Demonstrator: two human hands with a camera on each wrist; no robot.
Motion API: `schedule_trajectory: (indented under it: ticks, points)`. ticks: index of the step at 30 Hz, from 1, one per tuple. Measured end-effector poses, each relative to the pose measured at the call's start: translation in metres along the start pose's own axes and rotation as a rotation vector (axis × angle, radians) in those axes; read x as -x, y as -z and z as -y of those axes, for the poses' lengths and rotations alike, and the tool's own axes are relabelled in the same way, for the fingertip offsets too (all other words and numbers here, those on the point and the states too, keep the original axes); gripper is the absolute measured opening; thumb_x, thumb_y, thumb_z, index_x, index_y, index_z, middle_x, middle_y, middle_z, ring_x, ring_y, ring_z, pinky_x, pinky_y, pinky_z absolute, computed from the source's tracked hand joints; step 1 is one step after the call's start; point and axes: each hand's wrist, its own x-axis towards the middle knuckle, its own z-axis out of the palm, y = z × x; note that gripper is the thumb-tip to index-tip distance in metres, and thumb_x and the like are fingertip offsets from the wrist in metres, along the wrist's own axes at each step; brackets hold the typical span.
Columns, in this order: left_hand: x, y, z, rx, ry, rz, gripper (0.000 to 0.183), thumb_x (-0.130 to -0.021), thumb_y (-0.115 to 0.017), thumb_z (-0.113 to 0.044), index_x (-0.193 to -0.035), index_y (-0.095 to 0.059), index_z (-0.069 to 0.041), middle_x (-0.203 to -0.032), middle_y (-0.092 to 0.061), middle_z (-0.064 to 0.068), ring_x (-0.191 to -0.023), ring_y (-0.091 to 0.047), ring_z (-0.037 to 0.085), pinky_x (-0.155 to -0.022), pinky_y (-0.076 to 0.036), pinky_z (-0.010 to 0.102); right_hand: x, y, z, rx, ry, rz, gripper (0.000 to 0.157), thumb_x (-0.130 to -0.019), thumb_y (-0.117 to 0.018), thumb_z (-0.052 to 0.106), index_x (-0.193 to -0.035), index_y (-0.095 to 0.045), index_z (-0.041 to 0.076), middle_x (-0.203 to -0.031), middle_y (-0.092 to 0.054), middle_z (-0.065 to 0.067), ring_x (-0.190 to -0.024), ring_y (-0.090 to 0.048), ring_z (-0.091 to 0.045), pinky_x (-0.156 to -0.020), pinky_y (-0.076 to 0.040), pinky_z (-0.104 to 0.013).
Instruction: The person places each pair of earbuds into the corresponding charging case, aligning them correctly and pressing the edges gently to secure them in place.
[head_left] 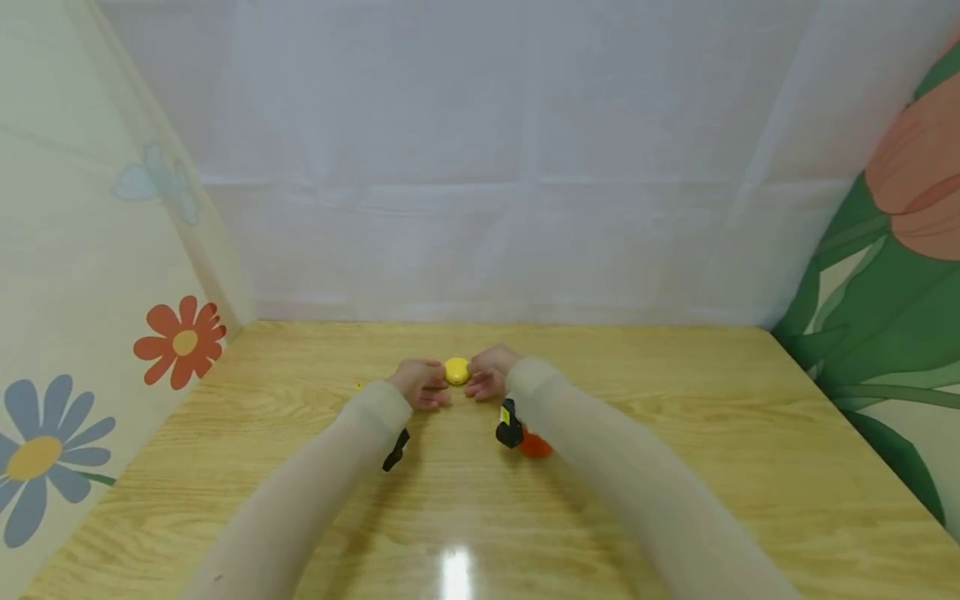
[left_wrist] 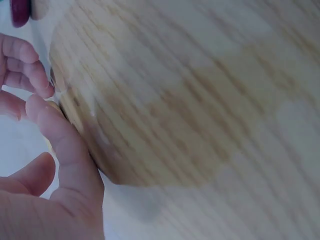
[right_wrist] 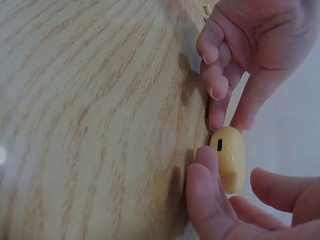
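Note:
A glossy yellow rounded case with a small dark port slot (right_wrist: 228, 160) lies on the table, and from the head view it is a yellow disc (head_left: 457, 371) between both hands. At its left side is my left hand (head_left: 422, 383), fingertips right at the edge, thumb held apart from the fingers in the left wrist view. On the opposite side my right hand (head_left: 491, 372) has relaxed fingers at the case's near end. Its thumb stands clear of the case in the right wrist view. Part of the case is hidden behind fingers.
A small yellow piece (head_left: 358, 386) lies left of the left hand. Under the right forearm an orange-red thing (head_left: 536, 444) is partly covered by the wrist camera. In the left wrist view a dark red object (left_wrist: 20, 12) shows at the corner. White cloth (head_left: 480, 167) hangs behind the table.

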Motion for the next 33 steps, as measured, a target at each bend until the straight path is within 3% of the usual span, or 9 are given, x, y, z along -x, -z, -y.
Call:
schedule_trajectory:
  ticks: [4, 6, 11, 14, 17, 21, 24, 29, 33]
  points:
    - [-0.011, 0.002, 0.004, -0.004, 0.028, 0.001, 0.041, -0.097, -0.061, -0.012, -0.136, -0.047, -0.008, -0.108, -0.067, 0.016, -0.080, -0.071, 0.028, -0.061, -0.054, 0.033, 0.006, -0.002, 0.002, 0.021, -0.021, 0.002, 0.043, -0.100, -0.047, -0.002, -0.142, -0.040, -0.002, -0.088, -0.056, -0.019, -0.064, -0.060, -0.024, -0.058, -0.054, -0.031]
    - [-0.005, -0.001, 0.003, -0.033, 0.038, -0.023, 0.043, -0.099, -0.056, -0.014, -0.141, -0.045, -0.010, -0.119, -0.065, 0.015, -0.088, -0.070, 0.028, -0.066, -0.054, 0.034, 0.000, -0.002, 0.001, 0.037, -0.036, -0.005, 0.044, -0.100, -0.047, 0.000, -0.143, -0.040, 0.000, -0.089, -0.056, -0.018, -0.064, -0.059, -0.023, -0.060, -0.053, -0.031]
    - [-0.022, 0.008, 0.011, 0.051, 0.055, 0.060, 0.042, -0.095, -0.065, -0.017, -0.134, -0.052, -0.009, -0.110, -0.068, 0.013, -0.091, -0.069, 0.026, -0.071, -0.053, 0.035, -0.048, 0.006, -0.013, 0.037, -0.029, 0.048, 0.044, -0.099, -0.049, 0.000, -0.142, -0.039, 0.003, -0.097, -0.061, -0.021, -0.073, -0.066, -0.027, -0.065, -0.055, -0.036]
    - [-0.012, 0.004, 0.008, 0.104, 0.070, 0.054, 0.041, -0.095, -0.064, -0.014, -0.134, -0.051, -0.009, -0.099, -0.069, 0.010, -0.086, -0.069, 0.023, -0.069, -0.052, 0.031, -0.088, 0.015, -0.025, 0.005, -0.022, 0.104, 0.045, -0.099, -0.052, 0.003, -0.141, -0.039, 0.006, -0.105, -0.061, -0.023, -0.083, -0.068, -0.030, -0.075, -0.055, -0.041]
    - [0.014, -0.004, -0.002, 0.149, 0.082, 0.001, 0.042, -0.099, -0.057, -0.010, -0.140, -0.047, -0.007, -0.087, -0.066, 0.004, -0.076, -0.066, 0.017, -0.065, -0.051, 0.025, -0.128, 0.023, -0.037, -0.036, -0.004, 0.149, 0.046, -0.098, -0.055, 0.005, -0.141, -0.037, 0.005, -0.105, -0.061, -0.023, -0.083, -0.068, -0.031, -0.076, -0.055, -0.043]
    - [0.025, -0.005, -0.006, 0.235, 0.072, 0.028, 0.045, -0.099, -0.056, -0.010, -0.143, -0.045, -0.007, -0.076, -0.064, 0.002, -0.068, -0.063, 0.014, -0.064, -0.052, 0.023, -0.145, 0.030, -0.039, -0.121, 0.000, 0.186, 0.054, -0.095, -0.062, 0.006, -0.142, -0.035, 0.003, -0.096, -0.065, -0.022, -0.078, -0.069, -0.030, -0.073, -0.056, -0.044]
    - [0.028, -0.003, -0.008, 0.284, 0.061, 0.063, 0.046, -0.099, -0.057, -0.011, -0.143, -0.044, -0.006, -0.090, -0.068, 0.008, -0.071, -0.064, 0.016, -0.073, -0.054, 0.026, -0.110, 0.027, -0.027, -0.161, -0.010, 0.186, 0.056, -0.091, -0.066, 0.002, -0.139, -0.040, 0.002, -0.087, -0.066, -0.020, -0.073, -0.068, -0.027, -0.072, -0.056, -0.044]
    - [0.033, 0.003, -0.008, 0.331, 0.049, 0.128, 0.043, -0.100, -0.054, -0.012, -0.141, -0.044, -0.004, -0.130, -0.058, 0.016, -0.079, -0.065, 0.017, -0.096, -0.047, 0.033, -0.016, 0.009, -0.002, -0.102, 0.027, 0.072, 0.045, -0.095, -0.058, -0.003, -0.137, -0.044, 0.001, -0.084, -0.063, -0.015, -0.068, -0.062, -0.022, -0.076, -0.056, -0.039]
    - [0.038, 0.006, -0.009, 0.333, 0.071, 0.149, 0.035, -0.100, -0.055, -0.013, -0.134, -0.050, -0.006, -0.104, -0.070, 0.010, -0.077, -0.066, 0.015, -0.090, -0.051, 0.029, 0.018, 0.009, 0.005, -0.085, 0.065, 0.088, 0.041, -0.095, -0.055, -0.006, -0.135, -0.043, -0.003, -0.082, -0.060, -0.012, -0.066, -0.061, -0.020, -0.078, -0.055, -0.033]
